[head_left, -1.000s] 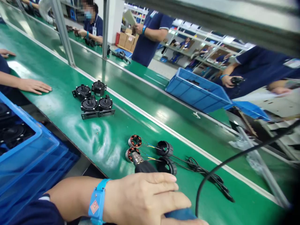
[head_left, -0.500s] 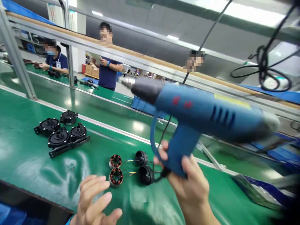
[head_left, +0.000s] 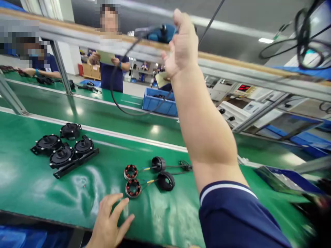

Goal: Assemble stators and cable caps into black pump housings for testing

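Note:
My right hand (head_left: 182, 44) is raised at the wood-edged rail, its fingers at the blue heat gun (head_left: 161, 33), which is seen end-on and partly hidden by the rail and the hand. A dark cord loops down from the gun. My left hand (head_left: 110, 220) hovers over the green bench with fingers spread, holding nothing. Just beyond its fingertips lie two copper-wound rings, the nearer (head_left: 133, 188) and the farther (head_left: 130, 172), wired to two black round caps (head_left: 166, 181). Several black round housings (head_left: 61, 155) lie farther left.
A metal rail with a wooden edge (head_left: 232, 65) crosses above the bench. Beyond stand a blue crate (head_left: 157, 103) and two people, one seated and one holding a paper. Black cable coils (head_left: 307, 44) hang at upper right; a bag (head_left: 284, 182) lies at right.
My right hand has carried the heat gun up and away, to the rail. My left hand has shifted slightly right and lower, its fingers still spread. The view has also moved a little.

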A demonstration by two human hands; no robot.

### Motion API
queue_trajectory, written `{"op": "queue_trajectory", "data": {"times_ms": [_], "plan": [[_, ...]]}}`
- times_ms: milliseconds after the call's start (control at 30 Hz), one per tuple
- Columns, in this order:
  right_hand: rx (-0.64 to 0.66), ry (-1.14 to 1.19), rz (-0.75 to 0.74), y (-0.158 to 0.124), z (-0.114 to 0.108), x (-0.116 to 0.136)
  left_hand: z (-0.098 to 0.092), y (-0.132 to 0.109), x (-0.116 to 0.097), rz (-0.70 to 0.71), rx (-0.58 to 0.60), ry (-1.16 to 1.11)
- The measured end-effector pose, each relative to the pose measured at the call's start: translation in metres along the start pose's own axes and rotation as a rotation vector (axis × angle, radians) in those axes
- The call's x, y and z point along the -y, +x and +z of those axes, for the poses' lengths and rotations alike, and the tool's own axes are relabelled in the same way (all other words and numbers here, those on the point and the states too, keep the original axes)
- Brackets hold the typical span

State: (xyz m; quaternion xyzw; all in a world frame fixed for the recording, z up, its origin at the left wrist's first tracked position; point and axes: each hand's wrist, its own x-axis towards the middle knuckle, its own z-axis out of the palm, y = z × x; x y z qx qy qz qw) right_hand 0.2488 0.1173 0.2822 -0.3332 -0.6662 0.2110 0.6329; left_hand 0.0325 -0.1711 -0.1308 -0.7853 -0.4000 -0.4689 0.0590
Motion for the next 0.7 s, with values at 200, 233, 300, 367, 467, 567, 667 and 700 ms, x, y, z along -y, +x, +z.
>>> {"op": "queue_trajectory", "data": {"times_ms": [200, 233, 300, 367, 467, 567, 667, 700], "plan": [[0.703, -0.274, 0.083, -0.248, -0.045, -0.032, 0.000, 0.024, -0.008, 0.049, 0.123, -0.087], [0.851, -0.337, 0.162, -0.283, -0.057, -0.042, 0.003, 0.028, -0.009, 0.074, 0.137, -0.079], [0.958, -0.532, 0.216, -0.336, -0.080, -0.063, 0.011, 0.037, -0.010, 0.116, 0.181, -0.047], [0.970, -0.704, 0.222, -0.370, -0.094, -0.080, 0.020, 0.043, -0.010, 0.147, 0.250, -0.005], [0.998, -0.788, 0.237, -0.393, -0.099, -0.086, 0.027, 0.048, -0.006, 0.152, 0.354, 0.002], [1.100, -0.604, 0.357, -0.400, -0.098, -0.076, 0.024, 0.054, 0.001, 0.169, 0.473, -0.099], [1.233, -0.359, 0.398, -0.399, -0.102, -0.063, 0.011, 0.064, 0.008, 0.187, 0.600, -0.211], [1.283, -0.263, 0.398, -0.399, -0.105, -0.060, 0.006, 0.069, 0.010, 0.194, 0.646, -0.256]]}}
